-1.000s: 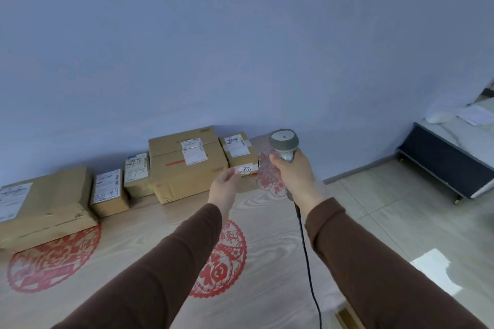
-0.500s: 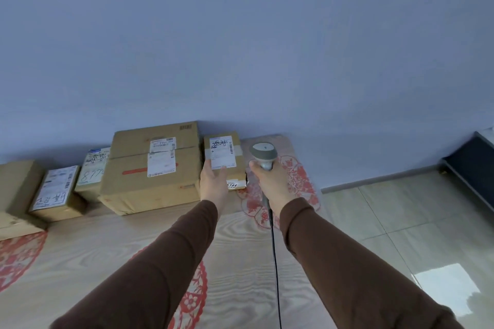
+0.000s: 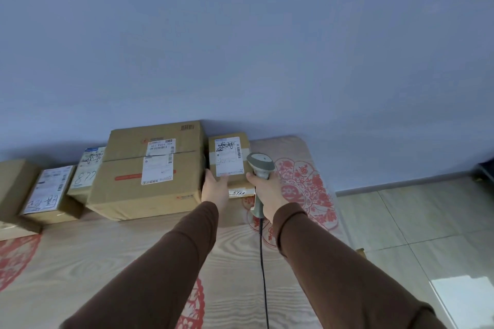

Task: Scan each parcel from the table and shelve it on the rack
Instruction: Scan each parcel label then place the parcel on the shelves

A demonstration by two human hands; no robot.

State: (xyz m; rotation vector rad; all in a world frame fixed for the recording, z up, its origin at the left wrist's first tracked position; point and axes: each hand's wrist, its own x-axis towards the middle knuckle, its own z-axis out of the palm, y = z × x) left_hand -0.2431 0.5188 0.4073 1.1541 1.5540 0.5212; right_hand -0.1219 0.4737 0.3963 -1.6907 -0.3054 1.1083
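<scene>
A small cardboard parcel (image 3: 230, 151) with a white label stands at the right end of a row of boxes on the wooden table (image 3: 107, 262). My left hand (image 3: 215, 188) grips its near left corner, fingers curled over the top edge. My right hand (image 3: 267, 189) holds a grey corded barcode scanner (image 3: 260, 165), whose head sits just right of the parcel's label. A large cardboard box (image 3: 149, 168) stands directly left of the parcel.
Further left stand several smaller labelled boxes (image 3: 50, 189), against a blue wall (image 3: 240, 48). Red paper-cut patterns decorate the table. The scanner cable (image 3: 263, 262) runs down toward me. A tiled floor (image 3: 414, 222) lies to the right, past the table's edge.
My view has swung left and closer to the boxes. My left hand went from hovering open to gripping the small parcel. The scanner has come in beside the parcel's label.
</scene>
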